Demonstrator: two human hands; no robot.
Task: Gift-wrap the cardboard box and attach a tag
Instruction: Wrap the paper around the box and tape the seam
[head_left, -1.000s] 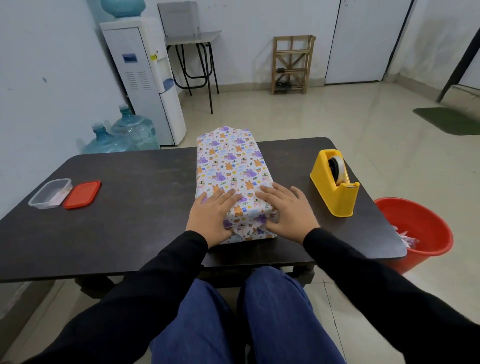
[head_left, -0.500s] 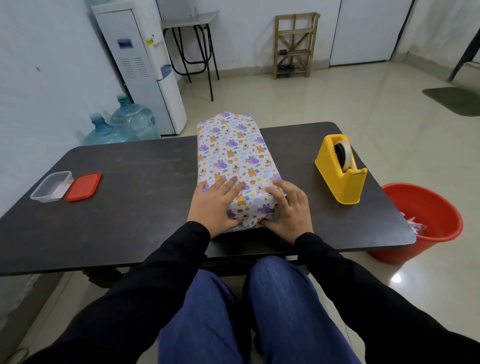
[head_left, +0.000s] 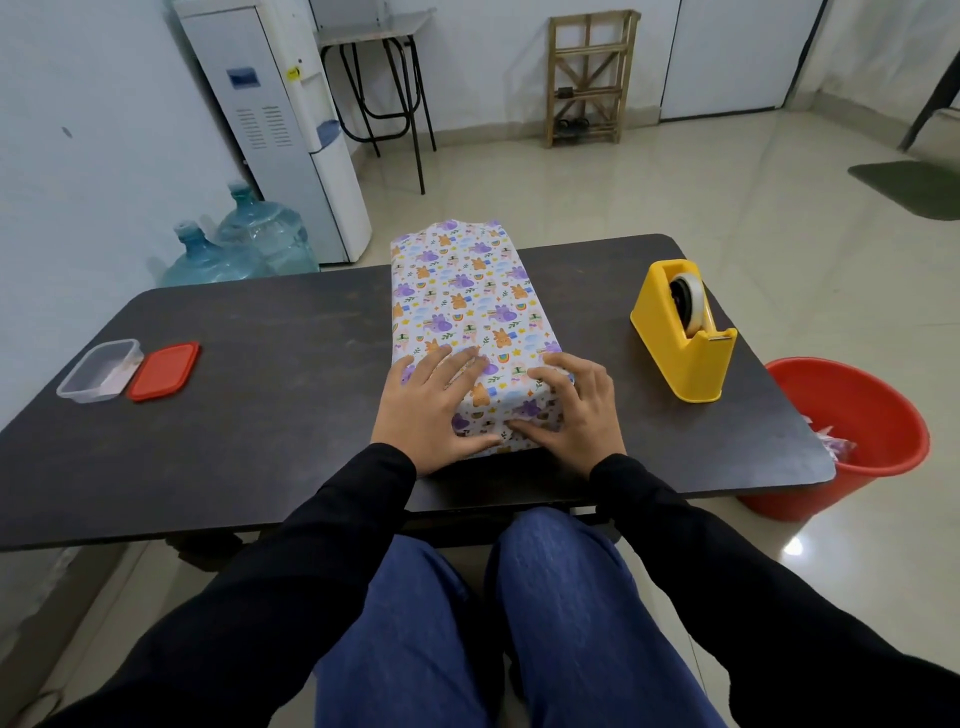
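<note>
Head view. The wrapped box (head_left: 462, 306), covered in white paper with a purple and orange animal print, lies at the middle of the dark table (head_left: 260, 415), its long axis running away from the person. Its far end reaches the table's far edge, and the near end sits under both hands.

Left hand (head_left: 421, 410): flat on the near-left corner of the box, fingers (head_left: 457, 364) straight and spread over the top face, thumb low along the near end face. It presses and does not grasp.

Right hand (head_left: 582, 410): on the near-right corner, fingers bent over the top edge, thumb (head_left: 530, 428) pointing left across the near end face. The corner is clamped between fingers and thumb.

Yellow tape dispenser (head_left: 685, 338): to the right of the box, apart from it. Clear container (head_left: 98, 370) and red lid (head_left: 163, 370): side by side at the table's left end. Red bucket (head_left: 852, 436): on the floor past the table's right end.
</note>
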